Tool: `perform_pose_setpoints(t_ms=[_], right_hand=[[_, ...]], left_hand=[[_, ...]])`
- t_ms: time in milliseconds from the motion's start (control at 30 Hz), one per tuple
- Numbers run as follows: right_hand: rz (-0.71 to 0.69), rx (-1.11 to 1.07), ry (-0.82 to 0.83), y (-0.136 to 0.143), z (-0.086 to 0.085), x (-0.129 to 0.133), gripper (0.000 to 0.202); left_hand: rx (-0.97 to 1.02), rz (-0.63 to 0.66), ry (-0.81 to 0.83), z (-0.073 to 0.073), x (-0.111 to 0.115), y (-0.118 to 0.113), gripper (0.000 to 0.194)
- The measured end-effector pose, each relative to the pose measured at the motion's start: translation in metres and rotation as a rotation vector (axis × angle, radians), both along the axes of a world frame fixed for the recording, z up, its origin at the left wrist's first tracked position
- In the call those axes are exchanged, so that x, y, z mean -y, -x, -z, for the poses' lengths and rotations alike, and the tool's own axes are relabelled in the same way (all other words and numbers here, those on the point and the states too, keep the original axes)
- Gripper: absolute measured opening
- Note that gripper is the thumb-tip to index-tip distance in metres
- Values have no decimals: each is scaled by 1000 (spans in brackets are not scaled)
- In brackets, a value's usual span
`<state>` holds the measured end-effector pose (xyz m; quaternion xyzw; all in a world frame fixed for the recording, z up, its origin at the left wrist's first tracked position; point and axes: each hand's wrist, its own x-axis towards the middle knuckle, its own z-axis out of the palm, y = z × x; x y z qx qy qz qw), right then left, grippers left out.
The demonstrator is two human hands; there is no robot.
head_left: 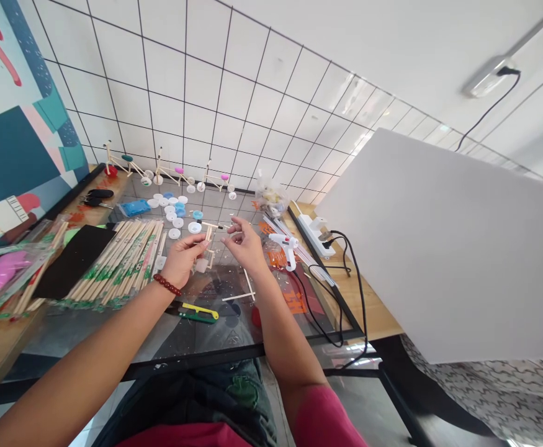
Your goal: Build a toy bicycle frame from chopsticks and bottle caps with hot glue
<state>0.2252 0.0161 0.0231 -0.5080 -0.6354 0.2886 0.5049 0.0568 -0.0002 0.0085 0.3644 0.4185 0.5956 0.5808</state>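
Observation:
My left hand (180,259), with a red bead bracelet at the wrist, pinches a small frame of wooden sticks (210,233). The frame has a crossbar with dark ends at its top, and a whitish piece shows low on it. Just right of the crossbar, my right hand (247,246) has its fingers apart, with nothing visible between them. Bottle caps (174,233), white and blue, lie beyond my left hand. In front of it rests a yellow and green utility knife (199,312). Loose thin sticks (239,297) lie below my right hand.
Bundled chopsticks (117,264) in wrappers and a black sheet (73,261) lie left. Stick-and-cap models (169,174) line the back. On the right are a white glue gun (286,247), glue sticks (318,270), a power strip (316,234), trailing cables and a large white panel (448,248).

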Motion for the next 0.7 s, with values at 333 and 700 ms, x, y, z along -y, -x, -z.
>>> perform_pose_setpoints(t_ms=[333,700], right_hand=[[-38,-13,132,14,22,-6,27],[-103,-170,147,17,19,-5,23]], left_hand=[[-9,-92,-34,-3,-6,5,49],[-78,-102,-45,2,-10,7,49]])
